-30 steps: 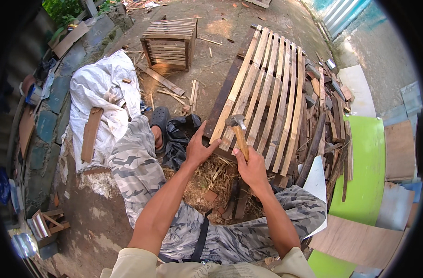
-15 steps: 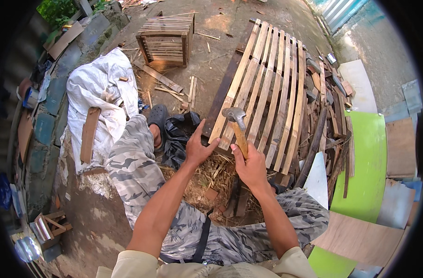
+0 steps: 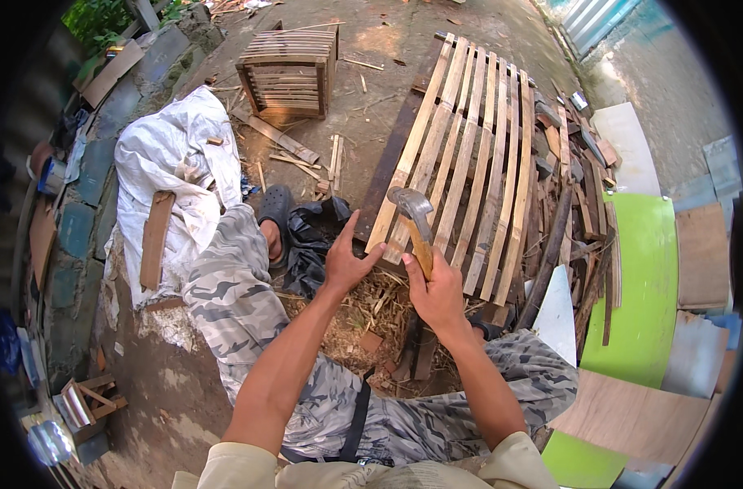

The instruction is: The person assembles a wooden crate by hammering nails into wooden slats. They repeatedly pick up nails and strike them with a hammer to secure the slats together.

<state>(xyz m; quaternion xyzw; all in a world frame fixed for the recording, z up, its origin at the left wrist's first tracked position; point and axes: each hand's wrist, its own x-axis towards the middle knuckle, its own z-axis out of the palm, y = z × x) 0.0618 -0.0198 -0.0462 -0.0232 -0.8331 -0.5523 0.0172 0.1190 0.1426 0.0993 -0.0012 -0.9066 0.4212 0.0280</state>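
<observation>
A claw hammer (image 3: 421, 244) with a metal head and a wooden handle is gripped in my right hand (image 3: 439, 295). Its head hovers over the near end of a slatted wooden panel (image 3: 477, 155), made of several pale strips with gaps between them. My left hand (image 3: 349, 259) rests at the panel's near left corner, thumb and index finger spread apart. The thumb touches the end of the leftmost strip, while the index finger lies along the dark board (image 3: 385, 175) at the panel's left edge. Whether the hammer touches a strip is hard to tell.
A slatted wooden crate (image 3: 288, 73) stands at the back. To the left lies a white sack (image 3: 176, 155) with a wood piece (image 3: 156, 240) on it. Scrap wood (image 3: 587, 187) is piled right of the panel, beside a green sheet (image 3: 640, 285). A black plastic bag (image 3: 310, 236) lies by my foot.
The hammer has turned slightly in my right hand, its head shifting a little left and nearer to me. My left hand stays at the panel corner.
</observation>
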